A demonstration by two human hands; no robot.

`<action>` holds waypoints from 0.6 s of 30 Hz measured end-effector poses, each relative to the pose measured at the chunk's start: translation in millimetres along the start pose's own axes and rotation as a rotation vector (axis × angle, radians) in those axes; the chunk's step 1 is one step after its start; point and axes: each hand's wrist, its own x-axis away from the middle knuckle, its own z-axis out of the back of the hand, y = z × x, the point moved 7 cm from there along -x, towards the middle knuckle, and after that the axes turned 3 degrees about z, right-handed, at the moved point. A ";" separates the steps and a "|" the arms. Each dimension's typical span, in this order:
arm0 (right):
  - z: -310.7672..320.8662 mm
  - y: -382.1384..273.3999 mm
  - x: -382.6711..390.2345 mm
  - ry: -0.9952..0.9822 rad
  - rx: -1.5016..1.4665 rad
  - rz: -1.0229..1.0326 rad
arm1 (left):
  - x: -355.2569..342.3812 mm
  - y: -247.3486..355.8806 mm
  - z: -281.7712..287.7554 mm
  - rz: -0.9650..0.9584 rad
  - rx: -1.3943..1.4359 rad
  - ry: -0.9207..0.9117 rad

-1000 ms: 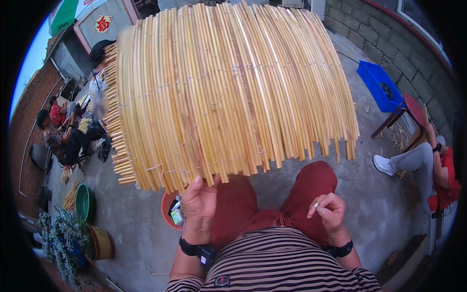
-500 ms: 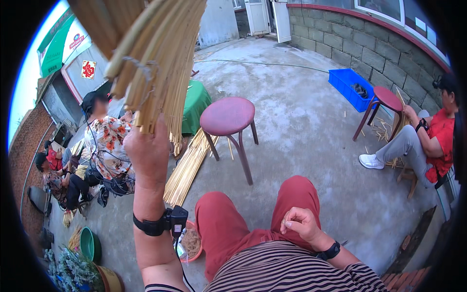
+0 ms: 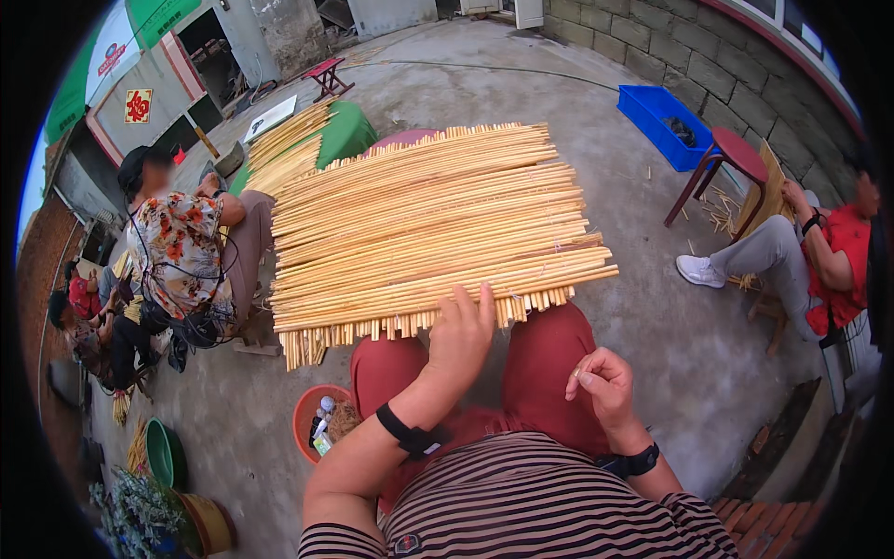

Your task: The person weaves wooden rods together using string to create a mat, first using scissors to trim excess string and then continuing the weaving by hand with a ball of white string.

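A mat of pale yellow stalks [image 3: 419, 224], bound with thin thread, lies flat in front of me over my knees. Its stalks run side to side, and cut ends of other stalks stick out beneath its near edge. My left hand [image 3: 456, 345] holds that near edge, fingertips over the top stalks and thumb hidden. Above my right thigh, apart from the mat, my right hand [image 3: 603, 384] is closed in a pinch; a tiny light spot shows at its fingertips, too small to name. Behind the mat, a maroon stool [image 3: 405, 138] is mostly covered.
More stalks [image 3: 293, 144] lie on a green-covered surface [image 3: 349, 130]. An orange basin [image 3: 307, 410] with small items stands by my left leg. People sit at left [image 3: 182, 252] and right [image 3: 838, 261]. A blue crate [image 3: 652, 112] and another maroon stool [image 3: 740, 154] are at right.
The stalk bundle, held upright at the upper left before, is now spread flat before me. My left hand has come down to its near edge. My right hand has moved slightly up and right.
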 end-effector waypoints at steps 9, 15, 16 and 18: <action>-18.8 8.0 -29.1 0.044 0.022 0.049 | 36.4 -31.5 -3.7 0.023 0.540 -0.029; -19.5 17.3 -44.5 0.078 0.048 0.058 | 122.8 -228.5 -32.1 0.630 0.261 0.233; -24.4 19.1 -47.1 0.063 0.059 0.042 | 151.0 -268.5 -46.3 0.815 0.227 0.261; -43.6 21.9 -53.2 -0.008 0.035 0.002 | 249.2 -358.8 -106.0 1.322 0.250 0.126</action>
